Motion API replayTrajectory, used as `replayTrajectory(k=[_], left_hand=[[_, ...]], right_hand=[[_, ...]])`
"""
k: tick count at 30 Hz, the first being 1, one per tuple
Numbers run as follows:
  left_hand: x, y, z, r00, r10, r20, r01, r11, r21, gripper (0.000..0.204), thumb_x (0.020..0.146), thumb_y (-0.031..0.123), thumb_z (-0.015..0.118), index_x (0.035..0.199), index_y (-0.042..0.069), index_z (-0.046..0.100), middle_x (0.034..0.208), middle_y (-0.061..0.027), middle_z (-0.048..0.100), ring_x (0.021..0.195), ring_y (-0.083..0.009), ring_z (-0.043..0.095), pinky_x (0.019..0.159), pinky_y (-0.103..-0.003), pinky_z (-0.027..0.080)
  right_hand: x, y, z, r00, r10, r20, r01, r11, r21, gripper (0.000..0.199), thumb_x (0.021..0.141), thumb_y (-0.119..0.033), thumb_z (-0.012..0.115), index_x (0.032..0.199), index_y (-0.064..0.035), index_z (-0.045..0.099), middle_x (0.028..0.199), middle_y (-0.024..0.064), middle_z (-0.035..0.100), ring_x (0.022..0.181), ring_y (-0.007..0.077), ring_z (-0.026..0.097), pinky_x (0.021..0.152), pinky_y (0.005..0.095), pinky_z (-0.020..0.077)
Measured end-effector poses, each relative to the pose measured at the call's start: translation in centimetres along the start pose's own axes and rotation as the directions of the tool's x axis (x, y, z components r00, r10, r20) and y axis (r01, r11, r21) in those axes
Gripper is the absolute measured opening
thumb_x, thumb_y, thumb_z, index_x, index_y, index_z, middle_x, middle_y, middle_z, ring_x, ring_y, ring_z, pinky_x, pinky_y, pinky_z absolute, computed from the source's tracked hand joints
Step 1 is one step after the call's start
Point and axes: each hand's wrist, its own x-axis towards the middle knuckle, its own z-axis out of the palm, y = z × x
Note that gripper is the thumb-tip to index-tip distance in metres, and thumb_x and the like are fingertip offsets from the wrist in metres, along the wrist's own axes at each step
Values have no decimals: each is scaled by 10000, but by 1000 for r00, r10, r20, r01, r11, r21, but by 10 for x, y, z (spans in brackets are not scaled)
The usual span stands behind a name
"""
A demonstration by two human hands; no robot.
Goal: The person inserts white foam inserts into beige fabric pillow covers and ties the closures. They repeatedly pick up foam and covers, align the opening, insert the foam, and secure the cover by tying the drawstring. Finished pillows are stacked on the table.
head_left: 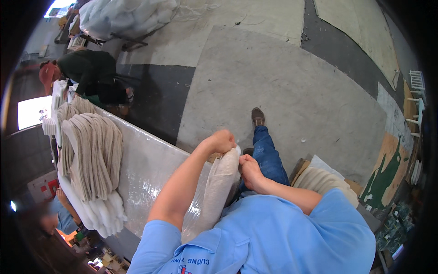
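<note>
A long beige fabric cushion (218, 187) rests along the edge of the table, close against my body. At its far end a bit of white padding (237, 149) shows at the opening of the cover. My left hand (223, 140) is closed, its fingers pinching the cover at that end. Just to the right, my right hand (250, 170) is closed on the cover's other edge, thumb and finger pressed together. The fingertips of both hands are partly hidden.
The plastic-covered table (150, 155) carries a pile of beige covers (91, 150) and white padding (102, 214) at the left. A person in a red cap (89, 68) bends at its far end. Beside my right leg lie stacked beige cushions (326, 180). A plastic-wrapped bundle (123, 18) stands far left.
</note>
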Motion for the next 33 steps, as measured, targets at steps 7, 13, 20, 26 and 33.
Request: replayTrajectory(k=[7, 13, 20, 26, 33], left_hand=[[0, 29, -14, 964, -114, 239, 136, 988, -76, 377, 880, 371, 750, 927, -3, 754, 779, -139, 724, 671, -237, 697, 655, -382, 560], [5, 17, -12, 953, -54, 299, 112, 977, -181, 339, 870, 331, 773, 878, -5, 727, 765, -123, 716, 642, -226, 693, 627, -381, 565], [-3, 0, 19, 999, -38, -5, 33, 925, -378, 203, 859, 223, 743, 843, 23, 707, 802, -132, 710, 748, -240, 683, 705, -413, 537], [5, -12, 42, 983, -74, -169, -2, 911, -412, 176, 859, 213, 725, 843, 39, 701, 892, -170, 720, 864, -329, 684, 783, -438, 529], [10, -20, 64, 944, -177, -279, 37, 895, -444, 202, 834, 198, 723, 792, 7, 672, 865, -218, 697, 852, -375, 677, 778, -464, 522]], right_hand=[[40, -8, 14, 991, 119, -61, -97, 953, 286, 403, 1116, -357, 380, 1159, -21, 600, 1100, 156, 650, 959, 280, 654, 841, 426, 535], [46, -8, 6, 972, 79, -221, -83, 997, -8, 549, 1115, -450, 360, 1012, -6, 665, 1021, 139, 691, 922, 274, 671, 827, 427, 546], [33, 5, -8, 960, 140, -242, -142, 990, 10, 607, 1103, -490, 372, 1073, 15, 707, 1062, 175, 724, 962, 270, 700, 846, 430, 538], [-3, -26, 17, 941, 195, -276, -191, 981, 44, 611, 1086, -504, 423, 1121, 33, 712, 1094, 196, 732, 980, 288, 705, 851, 438, 536], [24, -59, 5, 943, 147, -297, -175, 982, -69, 608, 1079, -506, 442, 1125, 38, 712, 1095, 198, 733, 981, 293, 704, 851, 439, 536]])
